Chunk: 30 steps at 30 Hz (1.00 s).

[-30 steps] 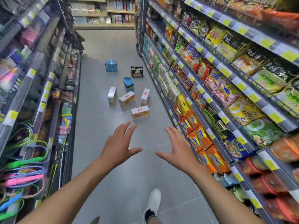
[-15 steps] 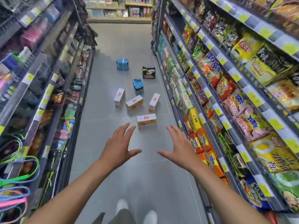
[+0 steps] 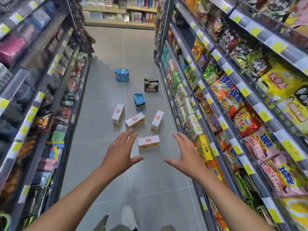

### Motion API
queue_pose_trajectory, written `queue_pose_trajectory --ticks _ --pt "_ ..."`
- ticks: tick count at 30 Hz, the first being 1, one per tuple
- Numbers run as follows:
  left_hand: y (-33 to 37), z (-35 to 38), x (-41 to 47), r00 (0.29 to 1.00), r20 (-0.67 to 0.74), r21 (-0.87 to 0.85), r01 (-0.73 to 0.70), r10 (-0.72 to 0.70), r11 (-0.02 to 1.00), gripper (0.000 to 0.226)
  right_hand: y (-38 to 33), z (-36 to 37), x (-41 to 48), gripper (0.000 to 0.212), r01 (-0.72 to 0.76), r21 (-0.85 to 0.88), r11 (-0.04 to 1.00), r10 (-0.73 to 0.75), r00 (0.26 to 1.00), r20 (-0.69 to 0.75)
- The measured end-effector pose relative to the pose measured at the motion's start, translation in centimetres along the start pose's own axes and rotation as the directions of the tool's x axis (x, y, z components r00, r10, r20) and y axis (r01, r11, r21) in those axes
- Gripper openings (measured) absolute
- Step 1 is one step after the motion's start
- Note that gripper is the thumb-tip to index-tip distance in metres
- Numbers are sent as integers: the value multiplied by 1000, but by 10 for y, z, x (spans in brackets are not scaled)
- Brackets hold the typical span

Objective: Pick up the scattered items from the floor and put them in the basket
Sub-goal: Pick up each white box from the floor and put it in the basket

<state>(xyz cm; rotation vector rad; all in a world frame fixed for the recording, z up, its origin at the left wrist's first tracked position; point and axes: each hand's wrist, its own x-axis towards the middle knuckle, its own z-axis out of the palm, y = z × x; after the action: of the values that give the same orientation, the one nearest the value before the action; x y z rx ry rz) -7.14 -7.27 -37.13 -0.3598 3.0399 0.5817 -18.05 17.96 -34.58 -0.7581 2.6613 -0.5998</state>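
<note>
Several white-and-yellow boxes lie scattered on the grey tiled aisle floor: the nearest box (image 3: 148, 141), a middle box (image 3: 135, 120), a left box (image 3: 118, 112) and a right box (image 3: 157, 121). Behind them sit a small blue pack (image 3: 139, 101), a black noodle pack (image 3: 151, 85) and a larger blue pack (image 3: 122, 75). My left hand (image 3: 120, 153) and my right hand (image 3: 186, 153) reach forward with spread fingers, either side of the nearest box and short of it. Both hands hold nothing. No basket is in view.
Tall shelving lines both sides of the narrow aisle: snack and noodle bags on the right shelves (image 3: 233, 104), mixed goods on the left shelves (image 3: 41, 104). Another shelf (image 3: 120, 15) closes the far end. My white shoe (image 3: 128, 217) shows at the bottom.
The view has advanced down the aisle, so the scattered items sit closer and lower in view. Both hands stay spread and empty, now flanking the nearest box.
</note>
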Motion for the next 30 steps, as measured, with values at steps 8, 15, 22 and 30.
queue_pose_trajectory --ticks 8,15,22,30 --pt "-22 -8 96 1000 20 2 -13 13 1000 98 9 -12 97 103 -62 42 997 61 998 23" --pt "-32 0 177 998 34 -10 45 -45 999 98 38 -26 191 104 -44 77 996 38 996 84" --pt "-37 17 254 991 -5 -16 131 -131 991 96 68 -38 296 103 30 85 996 -43 987 154" --pt "-77 68 324 995 67 15 78 -79 997 96 98 5 372 106 33 -7 999 -30 976 218"
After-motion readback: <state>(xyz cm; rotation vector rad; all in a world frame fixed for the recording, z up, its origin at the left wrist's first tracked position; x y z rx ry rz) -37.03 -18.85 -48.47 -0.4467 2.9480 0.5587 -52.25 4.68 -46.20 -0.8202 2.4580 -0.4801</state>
